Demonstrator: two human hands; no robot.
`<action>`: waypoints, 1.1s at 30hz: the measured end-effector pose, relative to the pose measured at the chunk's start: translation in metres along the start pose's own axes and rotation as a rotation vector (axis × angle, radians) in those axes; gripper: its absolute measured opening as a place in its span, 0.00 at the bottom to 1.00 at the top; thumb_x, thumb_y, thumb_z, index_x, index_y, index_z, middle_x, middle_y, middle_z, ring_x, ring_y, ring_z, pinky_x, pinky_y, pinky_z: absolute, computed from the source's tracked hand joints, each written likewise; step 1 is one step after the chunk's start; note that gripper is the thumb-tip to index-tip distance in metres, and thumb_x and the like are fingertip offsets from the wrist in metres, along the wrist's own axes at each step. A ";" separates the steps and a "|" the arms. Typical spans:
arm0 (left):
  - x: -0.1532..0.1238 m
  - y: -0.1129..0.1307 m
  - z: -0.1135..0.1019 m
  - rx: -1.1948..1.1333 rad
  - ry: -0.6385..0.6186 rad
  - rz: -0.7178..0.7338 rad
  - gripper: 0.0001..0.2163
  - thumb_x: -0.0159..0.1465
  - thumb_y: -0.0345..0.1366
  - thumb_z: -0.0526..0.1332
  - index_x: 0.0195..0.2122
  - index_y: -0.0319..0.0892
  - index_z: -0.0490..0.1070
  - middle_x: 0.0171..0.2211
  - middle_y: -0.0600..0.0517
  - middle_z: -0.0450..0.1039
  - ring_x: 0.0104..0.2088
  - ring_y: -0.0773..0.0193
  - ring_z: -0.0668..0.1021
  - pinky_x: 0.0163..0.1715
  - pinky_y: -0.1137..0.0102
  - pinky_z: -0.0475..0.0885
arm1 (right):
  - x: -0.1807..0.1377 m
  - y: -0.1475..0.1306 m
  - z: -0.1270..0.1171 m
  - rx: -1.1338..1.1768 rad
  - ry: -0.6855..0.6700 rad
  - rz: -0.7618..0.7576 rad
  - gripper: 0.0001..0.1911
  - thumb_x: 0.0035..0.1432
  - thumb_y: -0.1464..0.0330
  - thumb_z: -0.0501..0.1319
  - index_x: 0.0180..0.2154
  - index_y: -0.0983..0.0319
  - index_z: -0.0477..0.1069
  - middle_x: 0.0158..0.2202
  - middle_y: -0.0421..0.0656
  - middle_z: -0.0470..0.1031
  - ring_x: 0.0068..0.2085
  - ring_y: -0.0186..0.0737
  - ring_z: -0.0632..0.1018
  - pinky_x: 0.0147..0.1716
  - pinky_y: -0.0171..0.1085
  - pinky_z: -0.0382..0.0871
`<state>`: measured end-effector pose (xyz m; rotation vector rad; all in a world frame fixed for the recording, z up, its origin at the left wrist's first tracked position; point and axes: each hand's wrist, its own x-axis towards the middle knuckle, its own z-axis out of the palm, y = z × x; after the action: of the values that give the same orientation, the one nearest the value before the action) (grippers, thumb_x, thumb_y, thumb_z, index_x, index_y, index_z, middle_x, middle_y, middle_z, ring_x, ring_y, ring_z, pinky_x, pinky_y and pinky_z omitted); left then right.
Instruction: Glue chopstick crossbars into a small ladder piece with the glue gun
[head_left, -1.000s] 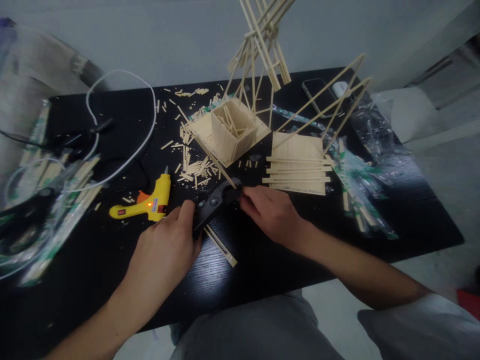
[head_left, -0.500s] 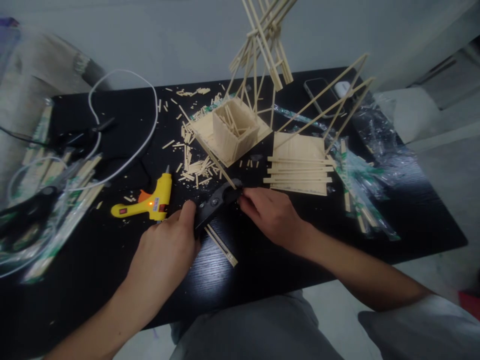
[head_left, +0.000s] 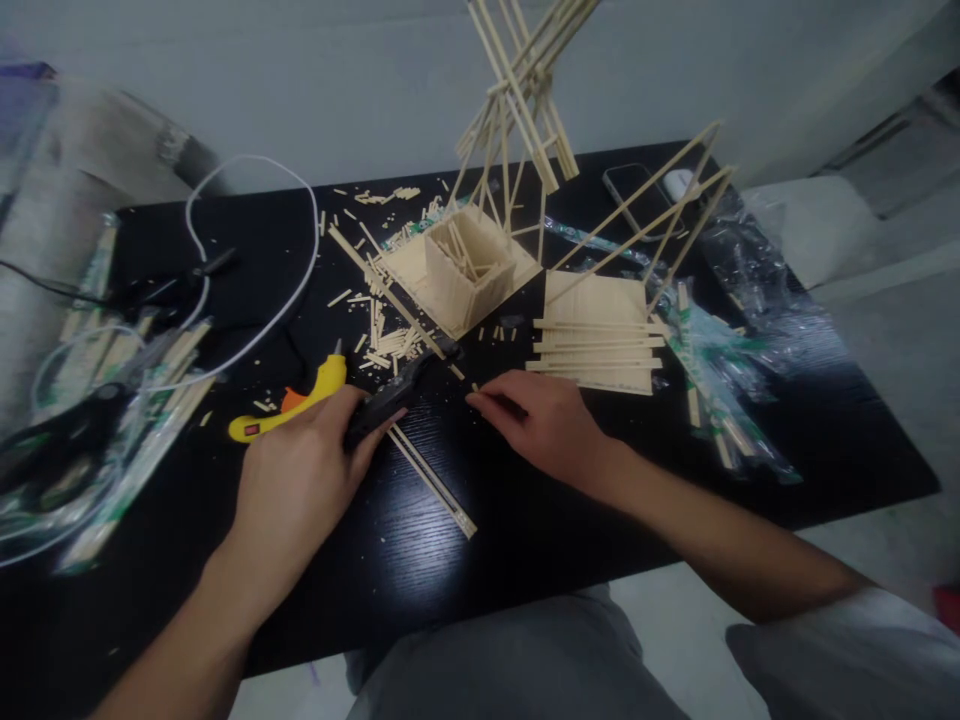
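Observation:
My left hand [head_left: 304, 475] is closed around the handles of black hand cutters [head_left: 390, 395], whose jaws point away and to the right. Beside the jaws lies a long thin wooden stick [head_left: 386, 290], slanting up and left past the wooden base. My right hand [head_left: 536, 425] has thumb and fingers pinched together to the right of the jaws. A tiny pale bit of wood shows by its fingertips, but what the fingers hold is hard to make out. Under the cutters, a pair of thin sticks [head_left: 435, 482] lies on the black table [head_left: 555, 540].
A yellow glue gun [head_left: 251, 428] lies partly behind my left hand. Ahead stands a wooden box [head_left: 472, 280] on a flat base, near a tall stick frame [head_left: 517, 110]. Right of it is a stick panel [head_left: 600, 300]; bagged sticks [head_left: 720, 390] lie beyond. Offcuts [head_left: 390, 340] and a white cable [head_left: 311, 215] lie leftward.
The cutters and my left hand have drawn back leftward, away from my right hand, now overlapping the glue gun. The long stick has dropped onto the table, apart from my right fingertips.

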<state>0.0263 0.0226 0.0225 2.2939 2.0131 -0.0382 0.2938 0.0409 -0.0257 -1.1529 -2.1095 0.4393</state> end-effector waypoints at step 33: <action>0.009 0.007 -0.006 0.073 -0.206 -0.080 0.32 0.70 0.68 0.47 0.32 0.46 0.77 0.26 0.43 0.77 0.30 0.43 0.81 0.29 0.61 0.56 | 0.019 -0.004 -0.028 1.281 -0.269 0.867 0.09 0.63 0.64 0.80 0.37 0.62 0.85 0.48 0.44 0.88 0.38 0.38 0.91 0.47 0.34 0.89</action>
<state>0.0347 0.0314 0.0285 2.1468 2.0270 -0.3441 0.3037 0.0534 0.0040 -1.0777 -0.9007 2.0218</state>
